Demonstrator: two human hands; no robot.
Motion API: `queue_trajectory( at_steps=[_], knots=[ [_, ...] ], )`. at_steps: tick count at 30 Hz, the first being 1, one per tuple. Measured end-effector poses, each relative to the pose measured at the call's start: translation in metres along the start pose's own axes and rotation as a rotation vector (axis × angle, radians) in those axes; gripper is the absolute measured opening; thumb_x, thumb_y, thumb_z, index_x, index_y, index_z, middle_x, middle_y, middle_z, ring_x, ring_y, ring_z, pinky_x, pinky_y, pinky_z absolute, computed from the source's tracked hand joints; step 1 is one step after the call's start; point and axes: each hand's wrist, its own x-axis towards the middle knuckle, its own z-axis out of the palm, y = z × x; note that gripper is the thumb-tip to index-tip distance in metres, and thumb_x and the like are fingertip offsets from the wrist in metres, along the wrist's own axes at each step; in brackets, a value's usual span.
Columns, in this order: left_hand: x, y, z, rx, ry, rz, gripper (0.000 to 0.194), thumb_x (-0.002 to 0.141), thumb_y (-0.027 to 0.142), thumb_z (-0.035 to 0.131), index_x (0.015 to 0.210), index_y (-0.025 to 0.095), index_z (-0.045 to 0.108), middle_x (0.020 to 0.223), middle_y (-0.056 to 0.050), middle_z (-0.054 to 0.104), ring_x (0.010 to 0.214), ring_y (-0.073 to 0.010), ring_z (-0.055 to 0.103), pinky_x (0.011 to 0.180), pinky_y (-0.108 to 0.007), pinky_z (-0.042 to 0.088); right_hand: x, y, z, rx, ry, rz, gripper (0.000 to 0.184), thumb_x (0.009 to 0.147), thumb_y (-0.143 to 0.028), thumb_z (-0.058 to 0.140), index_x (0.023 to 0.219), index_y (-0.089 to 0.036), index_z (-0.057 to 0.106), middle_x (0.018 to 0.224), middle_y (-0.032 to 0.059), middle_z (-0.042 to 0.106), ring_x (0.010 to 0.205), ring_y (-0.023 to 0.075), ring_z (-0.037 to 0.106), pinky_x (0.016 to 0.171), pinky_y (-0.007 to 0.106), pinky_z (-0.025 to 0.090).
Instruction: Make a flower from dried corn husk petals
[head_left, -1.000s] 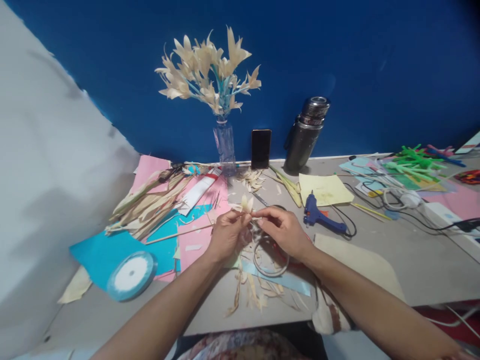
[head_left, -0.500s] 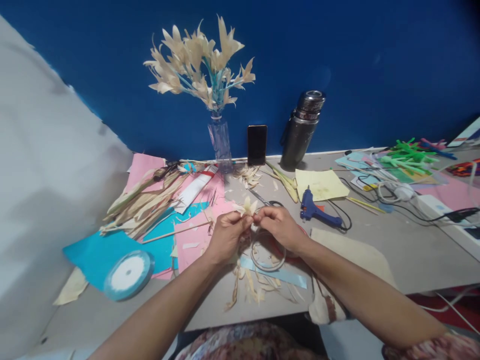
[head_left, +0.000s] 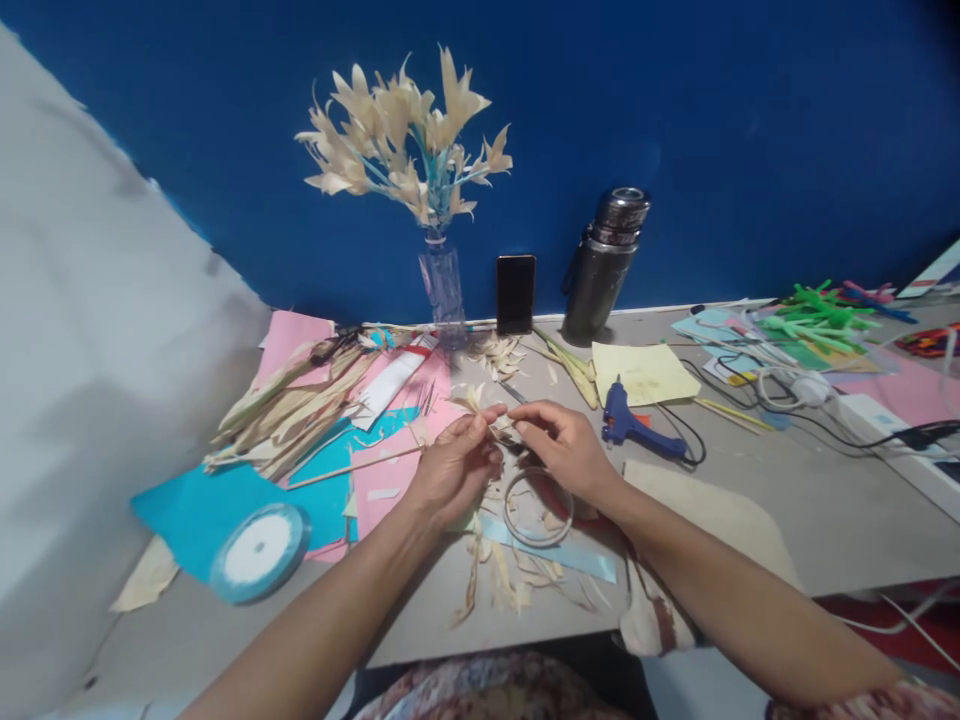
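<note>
My left hand (head_left: 459,462) is closed in a pinch on a small cream flower (head_left: 475,398) that looks made of dried husk. Its petals point up and left above my fingers. My right hand (head_left: 559,445) is closed too, thumb and forefinger together beside the flower's base. A pale scrap shows at these fingertips, but I cannot tell whether it is part of the flower. Just below my hands is a pale round ring (head_left: 538,508). Scissors (head_left: 514,393) lie behind my hands, partly hidden. Light blue ribbon (head_left: 577,560) and husk scraps (head_left: 504,575) lie in front.
Similar flowers (head_left: 405,130) stand in a clear bottle (head_left: 444,295) near the wall, with a phone (head_left: 516,293) and a flask (head_left: 607,265). At right is a blue glue gun (head_left: 637,425) with its cord. Dried husks (head_left: 300,405) and a ribbon roll (head_left: 260,553) lie left.
The flower has tipped to the left in my left hand. My right fingers have loosened and shifted slightly, showing a pale scrap between my hands. The view has moved slightly.
</note>
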Motion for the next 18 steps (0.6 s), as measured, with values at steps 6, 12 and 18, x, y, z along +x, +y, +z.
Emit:
queue_trajectory(
  at_steps=[6,12,18],
  knots=[
    [-0.003,-0.004,0.008,0.091,0.036,0.077,0.031,0.057,0.029,0.092,0.075,0.012,0.073,0.115,-0.010,0.069,0.063,-0.0080,0.061,0.053,-0.021,0.048,-0.001,-0.005,-0.002,0.248,-0.285,0.185,0.020,0.086,-0.030,0.060,0.081,-0.016,0.073,0.065,-0.0013,0.063,0.060,0.0117,0.054,0.058,0.024,0.039],
    [-0.004,-0.005,0.009,0.158,0.014,0.083,0.035,0.053,0.033,0.093,0.073,0.011,0.073,0.076,-0.006,0.070,0.058,-0.0105,0.061,0.052,-0.021,0.046,-0.001,0.003,0.003,0.221,-0.251,0.201,0.019,0.082,-0.023,0.057,0.066,-0.017,0.068,0.065,-0.0007,0.066,0.061,0.0129,0.057,0.061,0.024,0.043],
    [-0.004,-0.009,0.005,0.217,-0.028,0.114,0.035,0.055,0.036,0.092,0.067,0.011,0.070,0.053,0.000,0.057,0.048,-0.0063,0.047,0.045,-0.018,0.029,-0.001,0.006,0.004,0.168,-0.154,0.180,0.021,0.083,-0.026,0.057,0.071,-0.017,0.073,0.066,0.0011,0.068,0.066,0.0162,0.061,0.063,0.025,0.045]
  ],
)
